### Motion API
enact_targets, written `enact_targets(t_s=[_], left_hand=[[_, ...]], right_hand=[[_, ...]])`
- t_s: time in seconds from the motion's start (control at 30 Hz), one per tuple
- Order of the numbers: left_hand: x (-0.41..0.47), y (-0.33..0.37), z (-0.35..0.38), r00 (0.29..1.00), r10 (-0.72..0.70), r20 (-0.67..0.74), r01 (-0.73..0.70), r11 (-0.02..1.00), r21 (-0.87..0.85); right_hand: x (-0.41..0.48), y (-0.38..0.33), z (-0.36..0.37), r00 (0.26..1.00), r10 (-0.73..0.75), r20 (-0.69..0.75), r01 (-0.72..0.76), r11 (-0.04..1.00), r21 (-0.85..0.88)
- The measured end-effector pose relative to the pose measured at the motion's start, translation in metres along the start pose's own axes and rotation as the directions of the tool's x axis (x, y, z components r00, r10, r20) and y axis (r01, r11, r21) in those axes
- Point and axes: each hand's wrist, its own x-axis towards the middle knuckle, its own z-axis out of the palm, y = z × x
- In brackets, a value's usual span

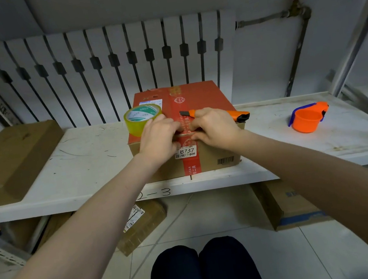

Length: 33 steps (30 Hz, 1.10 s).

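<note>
A cardboard box (pixel 205 96) with a red top and a red tape strip down its middle stands on the white shelf (pixel 87 161). A roll of clear yellowish tape (pixel 139 119) sits on the box's near left corner. An orange utility knife (pixel 235 113) lies across the top behind my right hand. My left hand (pixel 158 138) and my right hand (pixel 215 127) meet at the box's front top edge, fingers curled at the red tape seam. Whether they pinch the tape is hidden by the fingers.
A flat brown carton (pixel 10 160) lies at the shelf's left end. An orange cup with a blue handle (pixel 306 117) stands at the right. Behind are a white slatted radiator cover and a pipe with a red valve (pixel 297 5). More cartons (pixel 142 224) lie on the tiled floor below.
</note>
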Motion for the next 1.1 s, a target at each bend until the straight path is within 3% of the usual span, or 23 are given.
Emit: enact_targets(t_s=[0.13,0.3,0.6,0.87,1.1], left_hand=[[0.001,-0.001,0.000,0.999,-0.012,-0.030,0.011,0.999,-0.034],[0.005,0.002,0.003,0.997,-0.052,-0.052,0.049,0.997,-0.052],[-0.004,0.002,-0.003,0.999,-0.049,0.005,0.049,0.999,-0.003],[-0.006,-0.005,0.000,0.998,-0.036,-0.056,0.030,0.995,-0.094],[0.002,0.000,-0.002,0.997,-0.053,-0.054,0.047,0.994,-0.095]], right_hand=[[0.004,0.003,-0.009,0.997,-0.005,0.082,0.002,0.999,0.040],[0.010,-0.005,-0.004,0.995,0.083,0.053,-0.084,0.996,0.004],[-0.005,-0.006,-0.011,0.997,0.004,0.083,0.001,0.998,-0.062],[0.007,-0.023,0.011,0.984,0.143,-0.103,-0.156,0.979,-0.133],[-0.002,-0.027,0.020,0.985,0.097,-0.145,-0.126,0.969,-0.212]])
